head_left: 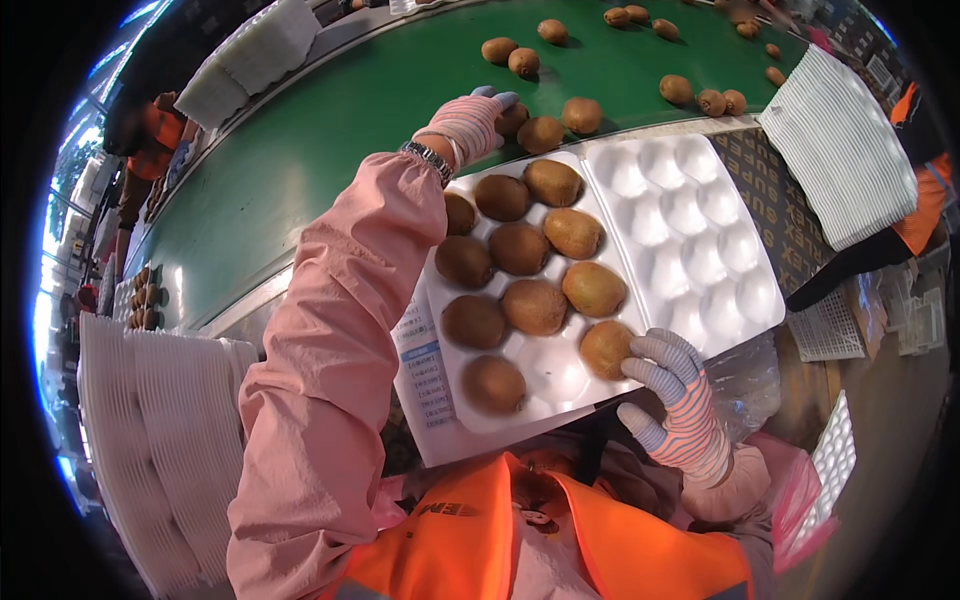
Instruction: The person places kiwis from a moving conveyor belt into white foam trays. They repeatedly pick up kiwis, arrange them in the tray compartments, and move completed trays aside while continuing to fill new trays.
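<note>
A white hinged foam fruit tray (517, 388) lies open before me. Its left half holds several kiwifruits (534, 307), with one hollow bare near the front; the hollows of the right half (686, 225) hold no fruit. My left hand (471, 124), in a striped knit glove, reaches over the green belt with its fingers at a kiwifruit (513, 118), partly hidden by them; whether it grips is unclear. My right hand (679, 401), gloved alike, has its fingertips against a kiwifruit (606, 350) in the tray's front corner, thumb apart. A printed sheet (427, 382) shows under the tray.
More kiwifruits (582, 115) lie on the green conveyor belt (360, 112). Stacks of white trays stand at left (165, 450), back left (247, 64) and right (844, 150). A co-worker in an orange vest (156, 135) is across the belt; another (926, 195) is at right.
</note>
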Tool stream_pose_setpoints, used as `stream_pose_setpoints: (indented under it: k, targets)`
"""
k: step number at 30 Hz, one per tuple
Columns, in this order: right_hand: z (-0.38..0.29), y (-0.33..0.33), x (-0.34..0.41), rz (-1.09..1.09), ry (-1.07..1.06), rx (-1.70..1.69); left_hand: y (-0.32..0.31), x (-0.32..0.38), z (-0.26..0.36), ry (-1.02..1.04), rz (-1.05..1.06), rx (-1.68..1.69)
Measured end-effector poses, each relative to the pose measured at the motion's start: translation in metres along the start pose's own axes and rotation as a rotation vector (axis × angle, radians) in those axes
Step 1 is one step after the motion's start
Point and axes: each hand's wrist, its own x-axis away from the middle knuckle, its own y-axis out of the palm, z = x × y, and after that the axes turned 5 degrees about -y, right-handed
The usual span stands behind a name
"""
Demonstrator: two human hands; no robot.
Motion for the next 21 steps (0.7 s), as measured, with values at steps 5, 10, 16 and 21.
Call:
stream_pose_setpoints:
  k: [5, 10, 16, 21]
  targets:
    - [-0.011, 0.008, 0.051, 0.173, 0.216, -0.131, 0.017, -0.038, -0.005, -0.244, -0.046, 0.055]
    - [0.002, 0.019, 0.072, 0.496, 0.646, -0.353, -0.042, 0.025, 0.039, -0.227, 0.164, 0.304]
    - [0.055, 0.021, 0.104, 0.609, 0.555, -0.129, -0.069, 0.177, 0.122, 0.220, -0.081, 0.400]
    - [0.059, 0.017, 0.071, 1.212, 0.709, -1.432, -0.039, 0.224, 0.129, 0.335, -0.294, 0.269]
